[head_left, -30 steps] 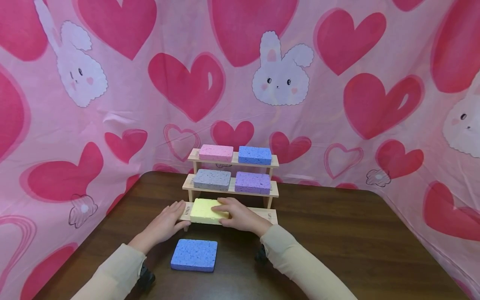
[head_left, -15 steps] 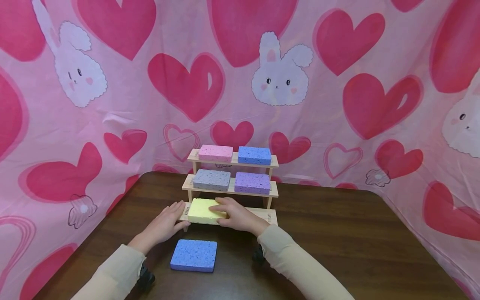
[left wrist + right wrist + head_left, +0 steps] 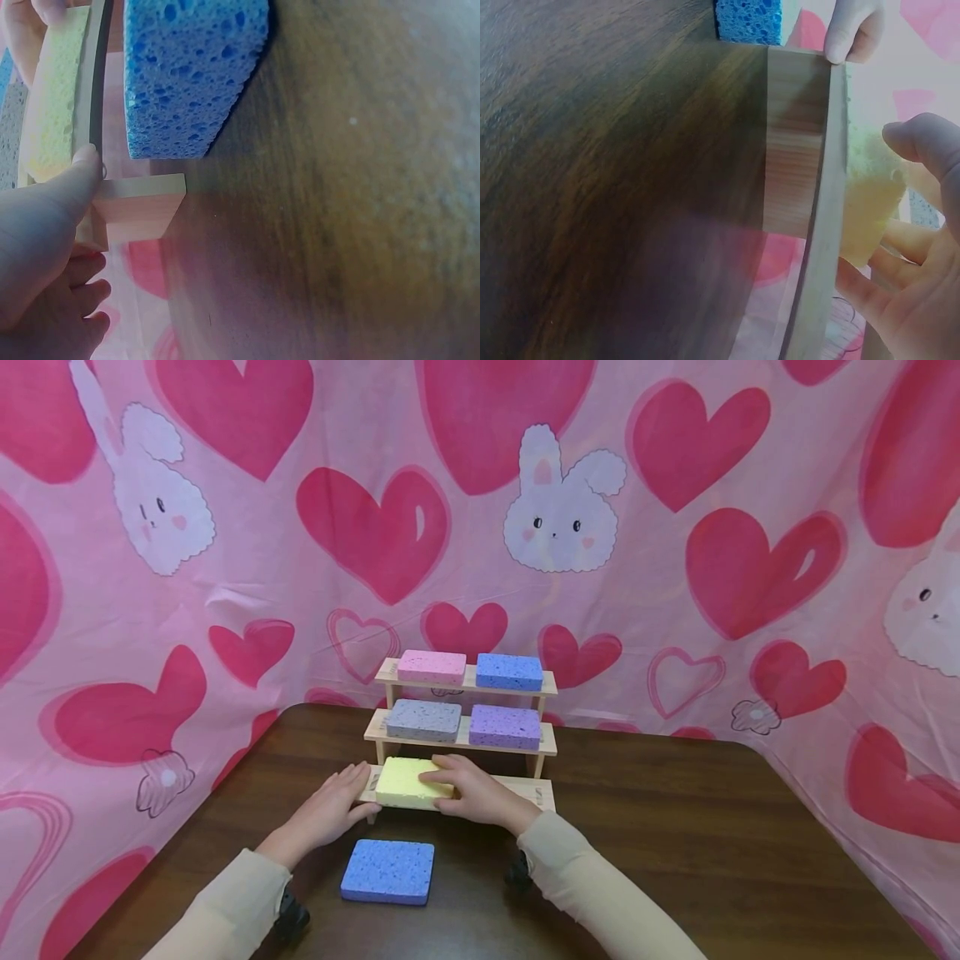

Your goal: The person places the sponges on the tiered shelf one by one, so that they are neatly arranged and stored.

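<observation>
A yellow sponge [image 3: 401, 783] lies flat on the bottom step of a three-tier wooden display stand [image 3: 517, 789], toward its left end. My right hand [image 3: 480, 789] holds the sponge by its right side, with some fingers over the top. In the right wrist view, the fingers [image 3: 866, 289] and thumb bracket the yellow sponge [image 3: 870, 187]. At the left end of that same step, my left hand [image 3: 330, 802] grips the board. Its thumb [image 3: 84, 161] presses the front edge in the left wrist view, and the other fingers curl by the board's end.
A blue sponge [image 3: 387, 871] lies on the dark wooden table [image 3: 675, 843] in front of the stand. Grey [image 3: 424, 720] and purple [image 3: 505, 727] sponges sit on the middle step. Pink [image 3: 432, 667] and blue [image 3: 509, 671] ones occupy the top. A pink heart-print cloth [image 3: 480, 552] hangs behind.
The yellow sponge has slid slightly left along the bottom step, with my right hand moving along with it. My left hand has stayed at the step's left end.
</observation>
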`<state>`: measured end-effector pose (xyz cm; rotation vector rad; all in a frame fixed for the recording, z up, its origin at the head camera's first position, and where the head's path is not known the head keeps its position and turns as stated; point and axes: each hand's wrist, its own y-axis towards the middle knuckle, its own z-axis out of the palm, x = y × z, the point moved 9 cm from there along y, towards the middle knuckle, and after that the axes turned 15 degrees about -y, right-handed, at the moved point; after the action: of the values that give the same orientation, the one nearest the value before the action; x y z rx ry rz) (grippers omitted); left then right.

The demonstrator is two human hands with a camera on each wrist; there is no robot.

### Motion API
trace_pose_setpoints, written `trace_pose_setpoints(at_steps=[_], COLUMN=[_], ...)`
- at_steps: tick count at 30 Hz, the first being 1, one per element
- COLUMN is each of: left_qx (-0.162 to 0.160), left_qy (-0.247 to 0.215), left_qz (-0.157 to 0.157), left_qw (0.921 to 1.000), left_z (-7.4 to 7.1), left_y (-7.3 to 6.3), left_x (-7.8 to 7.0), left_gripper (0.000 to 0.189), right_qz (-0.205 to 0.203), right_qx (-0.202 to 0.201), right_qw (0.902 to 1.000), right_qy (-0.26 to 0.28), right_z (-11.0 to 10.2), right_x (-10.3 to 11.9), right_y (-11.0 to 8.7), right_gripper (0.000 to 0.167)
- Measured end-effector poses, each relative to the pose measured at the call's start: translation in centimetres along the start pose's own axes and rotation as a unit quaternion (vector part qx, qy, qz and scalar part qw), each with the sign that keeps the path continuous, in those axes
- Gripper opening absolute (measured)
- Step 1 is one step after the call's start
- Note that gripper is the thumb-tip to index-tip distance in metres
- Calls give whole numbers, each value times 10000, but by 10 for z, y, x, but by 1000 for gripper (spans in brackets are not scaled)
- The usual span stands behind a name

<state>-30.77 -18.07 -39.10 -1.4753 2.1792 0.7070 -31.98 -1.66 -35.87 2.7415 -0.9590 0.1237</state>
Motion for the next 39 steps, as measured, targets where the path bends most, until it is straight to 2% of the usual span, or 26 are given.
trace_pose_setpoints(at_steps=[12, 19, 24, 31, 39], left_qx=[27, 2, 18, -6, 27], left_qy=[3, 13, 38, 53, 42], left_qz=[-47, -23, -36, 52, 40], left_qw=[10000, 10000, 10000, 10000, 10000], left_z=[-2, 0, -1, -2, -1], left_y=[0, 1, 1, 1, 0], left_x=[-2, 1, -1, -2, -3], left_gripper=[72, 73, 73, 72, 72], right_qz=[-304, -275, -367, -722, -1046], right_qx=[-373, -333, -177, -238, -328], right_qw=[9988, 9988, 9984, 9969, 9936], right_qy=[-87, 230, 404, 215, 267], right_z=[-18, -24, -24, -19, -15], right_x=[8, 13, 22, 34, 48], right_y=[-13, -24, -33, -38, -44], right_gripper=[43, 43, 45, 43, 42])
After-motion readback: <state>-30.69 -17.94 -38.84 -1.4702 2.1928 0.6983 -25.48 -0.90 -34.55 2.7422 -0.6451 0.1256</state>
